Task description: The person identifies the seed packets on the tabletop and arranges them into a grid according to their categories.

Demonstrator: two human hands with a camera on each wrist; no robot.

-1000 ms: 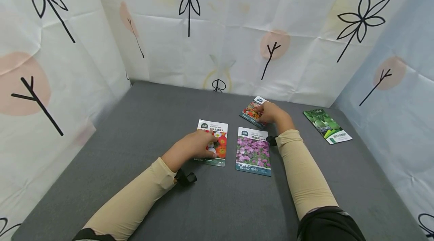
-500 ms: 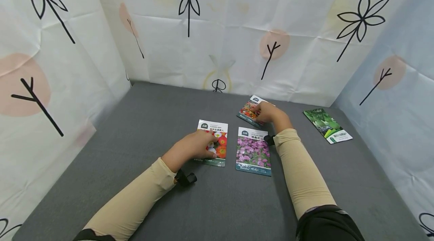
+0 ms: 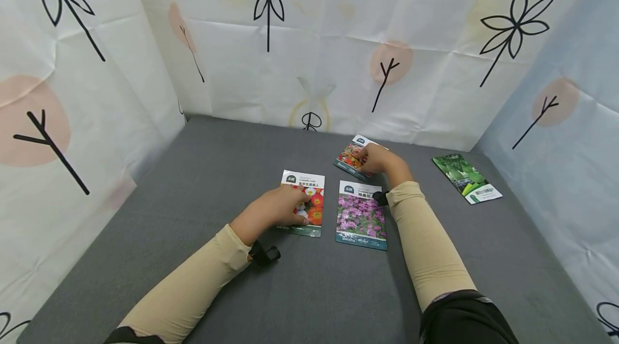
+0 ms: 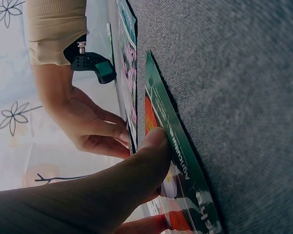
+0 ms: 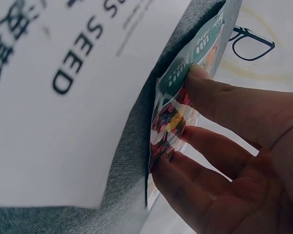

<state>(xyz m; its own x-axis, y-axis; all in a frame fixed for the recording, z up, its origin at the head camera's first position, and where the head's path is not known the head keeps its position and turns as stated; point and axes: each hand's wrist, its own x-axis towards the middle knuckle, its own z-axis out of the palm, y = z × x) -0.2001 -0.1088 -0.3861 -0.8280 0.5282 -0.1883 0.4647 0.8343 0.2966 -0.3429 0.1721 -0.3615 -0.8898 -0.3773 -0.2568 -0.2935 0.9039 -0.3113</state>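
Mixed-flower pkt (image 3: 348, 158) has slid a bit left vs 1 sec ago, my R hand (image 3: 384, 163) going w/ it; pkt's now on the grey table (image 3: 222, 161), upper right of centre in head view, nr the back wall (image 3: 333, 70). R wrist cam: thumb tip on its green band, fingertips on the flower pic, hand unclenched. L hand (image 3: 275, 207) hasn't shifted: relaxed, thumb & fingers resting on the orange-flower pkt (image 3: 316, 209), mid-frame. Purple-flower pkt (image 3: 360, 217) lies just right of that one, apart. Green pkt (image 3: 466, 177) is angled at frame right, barcode end twd lower R.
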